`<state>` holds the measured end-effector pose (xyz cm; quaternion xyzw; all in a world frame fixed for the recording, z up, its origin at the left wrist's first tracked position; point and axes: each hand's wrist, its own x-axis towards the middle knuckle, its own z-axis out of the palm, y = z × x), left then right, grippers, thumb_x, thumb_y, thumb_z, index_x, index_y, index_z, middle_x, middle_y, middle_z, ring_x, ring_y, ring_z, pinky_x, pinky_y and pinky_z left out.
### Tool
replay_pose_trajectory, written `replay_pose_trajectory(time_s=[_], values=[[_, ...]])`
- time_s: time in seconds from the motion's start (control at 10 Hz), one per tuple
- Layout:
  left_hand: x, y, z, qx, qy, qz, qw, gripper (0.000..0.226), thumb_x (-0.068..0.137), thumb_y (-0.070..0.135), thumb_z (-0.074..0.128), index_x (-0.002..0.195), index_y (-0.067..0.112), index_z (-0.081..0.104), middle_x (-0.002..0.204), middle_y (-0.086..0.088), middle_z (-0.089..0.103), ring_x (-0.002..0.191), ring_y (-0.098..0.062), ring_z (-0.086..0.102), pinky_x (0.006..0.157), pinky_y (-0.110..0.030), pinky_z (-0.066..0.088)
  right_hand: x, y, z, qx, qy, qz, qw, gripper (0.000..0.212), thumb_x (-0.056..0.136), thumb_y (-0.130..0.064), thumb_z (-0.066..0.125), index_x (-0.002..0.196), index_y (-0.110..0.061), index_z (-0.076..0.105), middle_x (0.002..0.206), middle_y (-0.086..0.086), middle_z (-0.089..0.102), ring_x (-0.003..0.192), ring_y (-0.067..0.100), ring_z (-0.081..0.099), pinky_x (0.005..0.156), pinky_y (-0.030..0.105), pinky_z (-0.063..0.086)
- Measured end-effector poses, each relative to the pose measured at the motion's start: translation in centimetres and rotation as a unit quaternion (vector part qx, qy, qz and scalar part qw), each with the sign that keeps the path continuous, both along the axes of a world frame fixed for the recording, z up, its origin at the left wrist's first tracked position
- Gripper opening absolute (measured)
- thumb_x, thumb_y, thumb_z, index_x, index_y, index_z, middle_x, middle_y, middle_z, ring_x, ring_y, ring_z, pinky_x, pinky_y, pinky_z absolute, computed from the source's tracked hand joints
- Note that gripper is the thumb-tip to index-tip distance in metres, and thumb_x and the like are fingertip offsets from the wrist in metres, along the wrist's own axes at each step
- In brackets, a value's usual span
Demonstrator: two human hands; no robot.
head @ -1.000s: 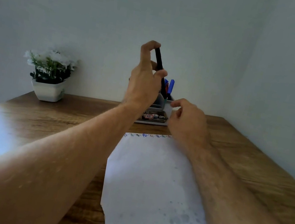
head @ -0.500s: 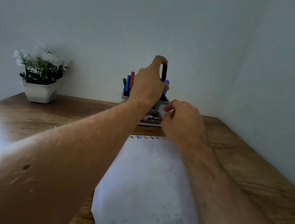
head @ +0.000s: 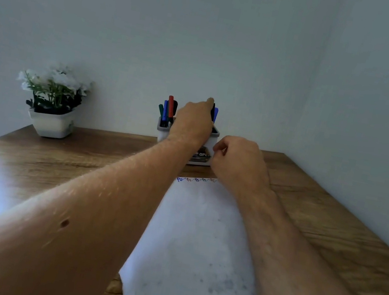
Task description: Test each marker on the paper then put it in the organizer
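A pale wall meets a wooden desk in a corner, and the white organizer stands at the back of that desk against the wall. The left hand reaches over the organizer with a finger on top of a black marker, which stands upright in the right-hand compartment beside a blue marker; whether the fingers actually grip it is hidden behind the hand. The right hand hovers just in front of the organizer, loosely curled and holding nothing. Green, blue, red and black markers stand in the organizer's left compartment. The paper lies in front of the organizer, with a row of coloured test marks along its near-organizer edge, too small to read. A label on the organizer's front shows "OPE", the rest covered. A hard push could tip the light organizer or jam the marker against its neighbour. A potted plant sits well to the organizer's left.
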<state>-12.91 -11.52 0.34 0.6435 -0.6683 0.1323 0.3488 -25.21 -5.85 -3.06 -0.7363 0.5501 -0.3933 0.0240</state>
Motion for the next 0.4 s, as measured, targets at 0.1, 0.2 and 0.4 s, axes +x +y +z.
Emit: replay_pose_trajectory(time_s=[0.1, 0.2, 0.4], values=[[0.1, 0.1, 0.0, 0.008, -0.004, 0.009, 1.000, 0.035, 0.097, 0.011, 0.055, 0.131, 0.006, 0.045, 0.101, -0.012, 0.066, 0.079, -0.020, 0.054, 0.064, -0.031, 0.042, -0.1, -0.1, -0.2, 0.004, 0.001, 0.001, 1.000, 0.022, 0.081, -0.017, 0.060, 0.098, -0.020, 0.075, 0.096, 0.001, 0.073, 0.085, 0.020, 0.066, 0.076, 0.032, 0.057], [0.5, 1.0, 0.2, 0.007, -0.012, 0.006, 1.000, 0.015, 0.096, 0.005, 0.050, 0.110, 0.008, 0.054, 0.099, -0.012, 0.066, 0.079, -0.020, 0.056, 0.064, -0.032, 0.043, 0.0, 0.1, 0.1, 0.008, 0.005, 0.009, 1.000, 0.023, 0.081, -0.015, 0.059, 0.096, -0.019, 0.076, 0.094, 0.003, 0.074, 0.083, 0.022, 0.066, 0.075, 0.032, 0.057], [3.2, 6.7, -0.6, -0.027, -0.027, 0.046, 0.998, 0.026, 0.097, 0.015, 0.041, 0.112, 0.020, 0.062, 0.093, -0.008, 0.069, 0.073, -0.024, 0.059, 0.060, -0.037, 0.051, -0.3, 0.8, 1.2, 0.037, 0.029, 0.056, 0.997, 0.026, 0.092, -0.017, 0.052, 0.101, -0.018, 0.076, 0.099, -0.001, 0.074, 0.082, 0.014, 0.063, 0.079, 0.026, 0.052]])
